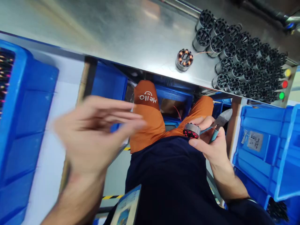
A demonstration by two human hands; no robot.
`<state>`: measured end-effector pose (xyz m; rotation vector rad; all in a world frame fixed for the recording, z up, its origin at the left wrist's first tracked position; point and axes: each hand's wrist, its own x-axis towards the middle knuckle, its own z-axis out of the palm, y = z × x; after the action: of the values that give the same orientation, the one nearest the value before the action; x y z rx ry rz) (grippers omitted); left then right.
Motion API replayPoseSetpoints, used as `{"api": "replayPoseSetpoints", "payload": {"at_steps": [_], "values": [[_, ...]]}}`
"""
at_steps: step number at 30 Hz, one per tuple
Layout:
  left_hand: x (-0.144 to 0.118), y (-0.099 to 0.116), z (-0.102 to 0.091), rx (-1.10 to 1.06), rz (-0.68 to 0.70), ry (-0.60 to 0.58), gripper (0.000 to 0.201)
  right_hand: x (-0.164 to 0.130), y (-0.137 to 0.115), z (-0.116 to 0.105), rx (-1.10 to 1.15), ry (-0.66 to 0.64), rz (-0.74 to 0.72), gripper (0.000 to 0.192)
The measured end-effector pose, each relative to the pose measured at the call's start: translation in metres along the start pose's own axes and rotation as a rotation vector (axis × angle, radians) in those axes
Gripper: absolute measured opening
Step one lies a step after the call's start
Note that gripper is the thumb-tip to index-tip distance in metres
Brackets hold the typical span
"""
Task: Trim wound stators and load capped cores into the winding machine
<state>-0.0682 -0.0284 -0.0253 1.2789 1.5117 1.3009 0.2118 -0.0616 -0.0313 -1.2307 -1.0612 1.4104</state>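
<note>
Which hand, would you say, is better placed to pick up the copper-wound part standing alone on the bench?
Probably the left hand: though blurred, it seems free, while the right hand holds pliers and a wound part.

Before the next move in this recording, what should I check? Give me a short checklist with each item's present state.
1. Held part secure: ok, gripped in the right hand.
2. Pliers pointing away from the held part: ok, also in the right hand.
3. Left hand free: cannot tell, motion blur.
4. Lone part apart from the rows: ok, on the bench, copper coils up.
5. Bench free of loose wire: not ok, a thin wire shows between the lone part and the rows.
</note>
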Motion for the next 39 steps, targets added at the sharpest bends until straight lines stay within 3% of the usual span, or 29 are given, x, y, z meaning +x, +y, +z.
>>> {"api": "replayPoseSetpoints", "payload": {"at_steps": [3, 6, 9, 12, 18, 29, 33, 39], "values": [[-0.019, 0.010, 0.040, -0.251, -0.156, -0.340, 0.065, 0.000, 0.003, 0.014, -0.036, 0.022, -0.130, 0.035], [-0.029, 0.021, 0.064, -0.334, -0.189, -0.417, 0.049, 0.000, 0.002, 0.016, -0.125, 0.020, -0.227, 0.037], [-0.028, 0.026, 0.064, -0.302, -0.143, -0.421, 0.039, 0.002, -0.001, 0.003, -0.147, -0.055, -0.261, 0.043], [-0.023, 0.026, 0.057, -0.253, -0.098, -0.482, 0.038, 0.005, -0.001, -0.011, -0.068, -0.134, -0.188, 0.049], [-0.023, 0.028, 0.057, -0.138, 0.014, -0.612, 0.031, 0.008, 0.003, -0.017, 0.007, -0.247, -0.081, 0.040], [-0.025, 0.029, 0.061, -0.171, -0.064, -0.688, 0.033, 0.008, 0.001, -0.018, -0.049, -0.204, -0.117, 0.007], [-0.030, 0.027, 0.069, -0.311, -0.138, -0.586, 0.026, 0.006, 0.003, -0.009, -0.017, -0.094, -0.166, 0.006], [-0.042, 0.020, 0.078, -0.547, -0.259, -0.459, 0.038, 0.007, 0.012, 0.006, 0.084, -0.032, -0.286, 0.014]]}}
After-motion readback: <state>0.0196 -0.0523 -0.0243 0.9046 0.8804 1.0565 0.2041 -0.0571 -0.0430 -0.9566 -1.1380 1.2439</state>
